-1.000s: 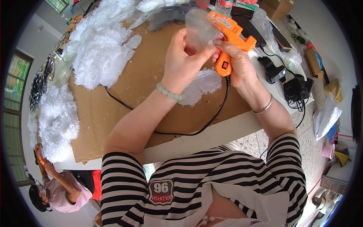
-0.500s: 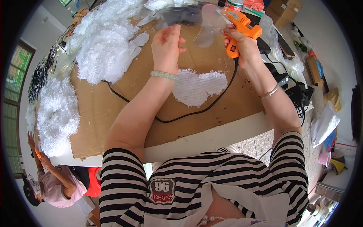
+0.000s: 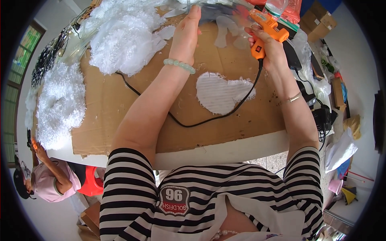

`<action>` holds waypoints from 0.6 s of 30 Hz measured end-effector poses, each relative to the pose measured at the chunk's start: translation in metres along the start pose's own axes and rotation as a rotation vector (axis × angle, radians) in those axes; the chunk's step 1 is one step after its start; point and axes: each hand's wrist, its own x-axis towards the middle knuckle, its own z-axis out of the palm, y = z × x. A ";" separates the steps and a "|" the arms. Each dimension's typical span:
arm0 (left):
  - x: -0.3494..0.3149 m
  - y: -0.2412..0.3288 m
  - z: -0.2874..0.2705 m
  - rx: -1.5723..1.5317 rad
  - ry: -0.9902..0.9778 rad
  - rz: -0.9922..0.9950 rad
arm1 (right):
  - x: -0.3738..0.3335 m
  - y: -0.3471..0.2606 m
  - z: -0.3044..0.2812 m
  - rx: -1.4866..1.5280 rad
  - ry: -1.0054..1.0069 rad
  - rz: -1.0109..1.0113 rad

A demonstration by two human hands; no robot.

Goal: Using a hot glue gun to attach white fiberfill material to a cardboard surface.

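Note:
My right hand (image 3: 270, 50) is wrapped round an orange hot glue gun (image 3: 258, 50), whose black cord (image 3: 189, 125) loops across the cardboard. My left hand (image 3: 185, 38) reaches to the far side of the table, fingers drawn together beside a narrow translucent piece (image 3: 188, 5) at the picture's upper edge. What exactly the fingertips hold is hidden. Between my forearms lies a bean-shaped piece of white ribbed fabric (image 3: 219, 93) with frayed edges. Clear plastic cut-out shapes (image 3: 222, 32) lie beyond it, between my hands.
Heaps of white fluffy, tinsel-like material (image 3: 122, 46) cover the far left, with another pile (image 3: 60, 106) at the left edge. Cardboard (image 3: 104, 116) covers the white table (image 3: 225, 149). Black adapters (image 3: 323, 117) crowd the right side. A person in pink (image 3: 56, 180) works at lower left.
My left hand has moved farther away, toward the upper edge. The glue gun stays in my right hand, slightly farther right in view. The other person's arms have lowered.

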 end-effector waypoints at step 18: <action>-0.057 0.021 0.030 -0.337 -0.390 0.068 | -0.109 -0.012 0.000 0.188 -0.057 0.090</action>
